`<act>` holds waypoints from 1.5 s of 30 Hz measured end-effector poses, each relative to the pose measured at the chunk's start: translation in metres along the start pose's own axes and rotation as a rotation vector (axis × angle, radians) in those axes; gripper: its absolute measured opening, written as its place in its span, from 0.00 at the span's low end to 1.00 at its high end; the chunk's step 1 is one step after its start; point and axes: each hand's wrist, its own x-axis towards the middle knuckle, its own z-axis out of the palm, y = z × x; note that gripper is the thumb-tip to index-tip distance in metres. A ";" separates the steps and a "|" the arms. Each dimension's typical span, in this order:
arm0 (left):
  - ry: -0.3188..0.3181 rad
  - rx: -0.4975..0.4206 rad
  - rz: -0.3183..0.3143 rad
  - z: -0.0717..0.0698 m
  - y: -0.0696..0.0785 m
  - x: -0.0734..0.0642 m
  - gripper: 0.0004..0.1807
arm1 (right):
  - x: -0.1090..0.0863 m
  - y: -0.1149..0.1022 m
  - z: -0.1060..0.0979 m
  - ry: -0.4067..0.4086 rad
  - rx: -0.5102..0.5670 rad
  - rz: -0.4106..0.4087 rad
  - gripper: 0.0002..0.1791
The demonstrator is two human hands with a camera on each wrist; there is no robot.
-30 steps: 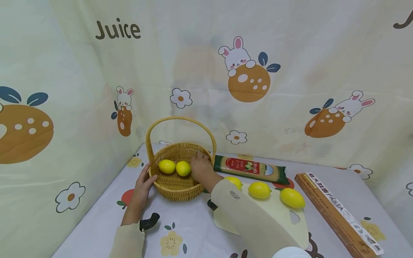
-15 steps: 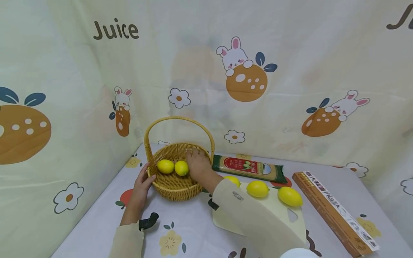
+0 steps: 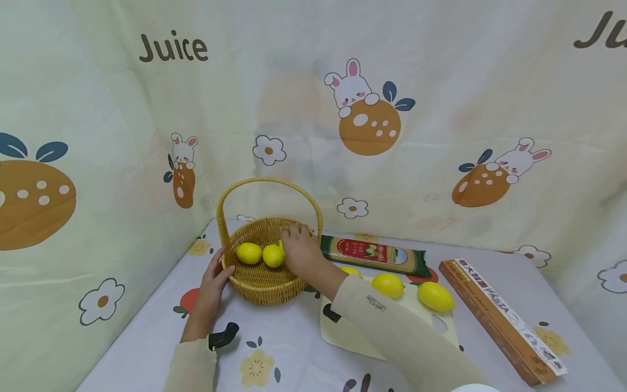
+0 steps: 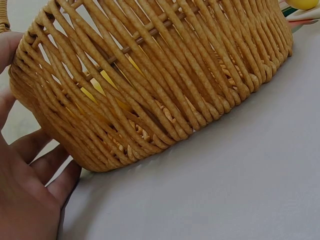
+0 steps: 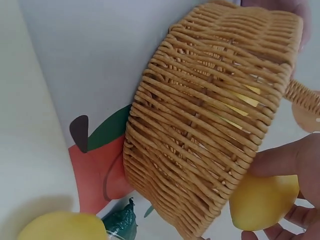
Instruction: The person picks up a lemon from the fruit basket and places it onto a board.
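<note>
A wicker basket (image 3: 266,288) with an arched handle stands on the table, a lemon (image 3: 249,253) and a second lemon (image 3: 273,256) inside. My left hand (image 3: 213,283) holds its left side, thumb over the rim and fingers against the outside wall, as the left wrist view (image 4: 35,185) also shows. My right hand (image 3: 303,253) is over the right part of the basket. It grips another lemon (image 5: 262,200) between thumb and fingers by the rim. In the head view that lemon is mostly hidden behind the hand.
Three lemons (image 3: 436,296) lie on a cream cutting board (image 3: 343,332), partly covered by my right sleeve. Behind the board lies a green-ended pasta packet (image 3: 374,255). A long brown pasta box (image 3: 502,321) is at the right. Printed curtains (image 3: 294,109) enclose the table's back and left.
My right hand has risen slightly inside the basket, and a bit of yellow lemon now shows beside its fingers. The left hand keeps its hold on the rim. The head view has shifted slightly.
</note>
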 end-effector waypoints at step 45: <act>0.006 0.001 0.005 0.002 0.003 -0.002 0.34 | -0.100 0.034 -0.027 0.101 0.207 -0.115 0.37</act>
